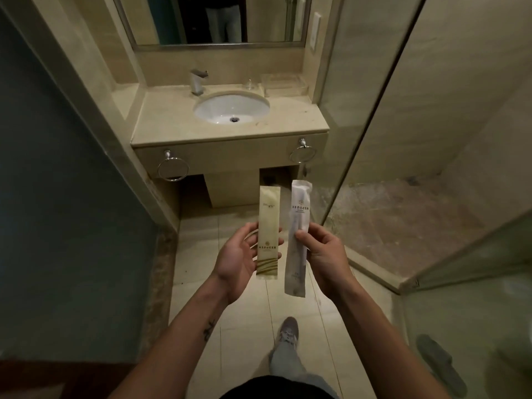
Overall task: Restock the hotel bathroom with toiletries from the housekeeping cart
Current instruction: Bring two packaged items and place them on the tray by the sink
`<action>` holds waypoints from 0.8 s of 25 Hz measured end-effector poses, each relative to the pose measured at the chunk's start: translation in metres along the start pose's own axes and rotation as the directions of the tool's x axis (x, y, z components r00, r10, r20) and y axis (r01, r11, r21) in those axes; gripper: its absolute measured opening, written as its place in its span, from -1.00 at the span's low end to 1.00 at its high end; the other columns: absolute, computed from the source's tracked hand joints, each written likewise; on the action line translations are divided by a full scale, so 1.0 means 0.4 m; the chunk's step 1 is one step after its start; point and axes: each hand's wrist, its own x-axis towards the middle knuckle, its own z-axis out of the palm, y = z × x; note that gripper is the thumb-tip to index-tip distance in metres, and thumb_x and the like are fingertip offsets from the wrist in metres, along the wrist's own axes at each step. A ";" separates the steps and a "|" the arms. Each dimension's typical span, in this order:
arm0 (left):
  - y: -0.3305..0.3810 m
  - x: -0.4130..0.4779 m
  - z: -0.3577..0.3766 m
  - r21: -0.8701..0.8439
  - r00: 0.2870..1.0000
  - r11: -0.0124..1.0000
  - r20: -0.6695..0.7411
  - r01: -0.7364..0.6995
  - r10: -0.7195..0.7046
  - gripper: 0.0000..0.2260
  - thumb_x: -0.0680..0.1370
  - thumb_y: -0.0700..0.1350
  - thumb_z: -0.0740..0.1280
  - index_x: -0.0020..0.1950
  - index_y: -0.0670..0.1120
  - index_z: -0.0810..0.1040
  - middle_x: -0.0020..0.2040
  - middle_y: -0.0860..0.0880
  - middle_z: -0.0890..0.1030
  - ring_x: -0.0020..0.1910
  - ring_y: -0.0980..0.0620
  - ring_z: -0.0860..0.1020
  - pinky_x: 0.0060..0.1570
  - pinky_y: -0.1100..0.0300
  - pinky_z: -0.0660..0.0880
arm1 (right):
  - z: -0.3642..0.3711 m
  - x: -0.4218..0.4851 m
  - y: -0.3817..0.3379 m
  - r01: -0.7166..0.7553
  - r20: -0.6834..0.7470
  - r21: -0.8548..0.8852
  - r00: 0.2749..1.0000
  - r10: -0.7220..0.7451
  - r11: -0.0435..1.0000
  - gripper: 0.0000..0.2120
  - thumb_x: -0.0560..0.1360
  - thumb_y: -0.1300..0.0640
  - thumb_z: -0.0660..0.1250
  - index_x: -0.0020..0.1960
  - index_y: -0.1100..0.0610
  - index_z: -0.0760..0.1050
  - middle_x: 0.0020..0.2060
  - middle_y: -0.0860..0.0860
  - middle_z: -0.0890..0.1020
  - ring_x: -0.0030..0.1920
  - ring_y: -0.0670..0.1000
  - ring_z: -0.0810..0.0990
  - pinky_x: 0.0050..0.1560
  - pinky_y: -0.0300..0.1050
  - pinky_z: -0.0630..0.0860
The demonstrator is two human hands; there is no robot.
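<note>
Cream sachet (268, 234): long, gold-striped at the foot, upright in mid-air over the floor, well short of the table. Gripped low down by left hand (239, 254), thumb at the near edge, fingers curled behind.

White sachet (298, 234): long, tilted slightly, just beside the cream one and not touching it. Pinched at mid-length by right hand (322, 254), thumb on the front, fingers behind.

Around:
- Glass partition (374, 110), close on the right, closing off the shower floor (403, 220).
- Dark slipper (440, 367) behind the glass, lower right.
- Shoe (289, 332) on the floor tiles (201, 283), below the hands.
- Two towel rings on the table's front: left ring (173, 167), right ring (302, 151).

Surface:
- Table (172, 128), beige stone, with an oval white basin (231, 108) sunk in it.
- Faucet (197, 82) at the back left.
- Small glass (250, 84) and clear tray (283, 84) at the back right, near each other.

Room: narrow, dim, beige-tiled. Mirror (213, 21) above the table; wall plate (316, 33) to its right; dark wall (57, 197) on the left.
</note>
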 end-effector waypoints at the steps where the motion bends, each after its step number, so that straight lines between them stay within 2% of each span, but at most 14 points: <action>1: 0.017 0.063 0.011 -0.008 1.000 1.000 -0.002 -0.004 0.004 -0.59 0.69 0.11 0.02 0.43 -0.01 0.46 0.28 -0.10 0.65 0.27 -0.15 0.61 0.26 -0.16 0.53 | -0.008 0.070 -0.018 -0.008 0.011 0.004 1.000 0.008 1.000 -0.79 0.57 0.20 0.38 0.19 0.07 0.63 0.01 -0.03 0.74 0.11 0.07 0.69 0.11 0.06 0.66; 4: 0.076 0.223 0.045 -0.030 1.000 0.999 -0.018 -0.021 0.021 -0.58 0.69 0.12 0.03 0.44 -0.01 0.44 0.29 -0.09 0.65 0.27 -0.13 0.62 0.23 -0.13 0.54 | -0.022 0.252 -0.087 -0.001 0.015 0.001 1.000 0.001 1.000 -0.81 0.58 0.20 0.37 0.16 0.08 0.66 0.01 0.03 0.74 0.09 0.11 0.69 0.09 0.07 0.65; 6: 0.106 0.285 0.058 -0.045 0.999 0.998 -0.022 -0.035 0.034 -0.58 0.70 0.11 0.01 0.44 -0.01 0.44 0.29 -0.09 0.65 0.27 -0.12 0.62 0.21 -0.10 0.54 | -0.026 0.326 -0.122 0.005 0.028 -0.002 1.000 -0.005 1.000 -0.79 0.57 0.21 0.38 0.19 0.10 0.65 0.06 0.06 0.73 0.10 0.11 0.68 0.03 0.00 0.65; 8: 0.135 0.380 0.081 -0.060 0.999 0.998 -0.029 -0.034 0.032 -0.58 0.70 0.10 0.01 0.45 -0.01 0.43 0.30 -0.09 0.64 0.27 -0.12 0.62 0.20 -0.09 0.54 | -0.039 0.429 -0.163 0.000 0.059 0.005 0.998 0.000 1.000 -0.79 0.57 0.19 0.39 0.18 0.05 0.66 0.05 0.01 0.73 0.09 0.06 0.68 -0.07 -0.09 0.65; 12: 0.199 0.541 0.105 -0.060 0.999 0.998 -0.038 -0.035 0.032 -0.58 0.70 0.10 0.00 0.47 -0.01 0.41 0.30 -0.09 0.65 0.28 -0.12 0.61 0.23 -0.11 0.53 | -0.041 0.592 -0.227 -0.018 0.079 -0.002 0.997 0.018 1.000 -0.81 0.57 0.12 0.40 0.14 -0.05 0.67 0.04 -0.07 0.73 0.07 0.01 0.68 -0.09 -0.06 0.63; 16: 0.269 0.724 0.090 -0.064 0.999 0.998 -0.034 -0.012 0.010 -0.59 0.71 0.08 -0.01 0.44 -0.02 0.43 0.29 -0.10 0.65 0.29 -0.13 0.61 0.22 -0.07 0.55 | -0.010 0.773 -0.263 -0.067 0.073 0.038 0.995 0.064 0.997 -0.80 0.57 0.21 0.38 0.04 -0.02 0.72 0.00 -0.01 0.75 -0.02 -0.02 0.69 -0.15 -0.13 0.62; 20: 0.343 0.915 0.042 -0.076 1.000 0.997 -0.022 0.000 -0.002 -0.60 0.71 0.07 0.00 0.41 -0.03 0.47 0.28 -0.11 0.66 0.28 -0.13 0.61 0.23 -0.08 0.55 | 0.052 0.964 -0.294 -0.064 0.048 0.033 0.997 0.062 0.997 -0.75 0.55 0.31 0.34 0.09 0.06 0.70 -0.02 0.07 0.75 -0.07 0.03 0.71 -0.11 -0.02 0.66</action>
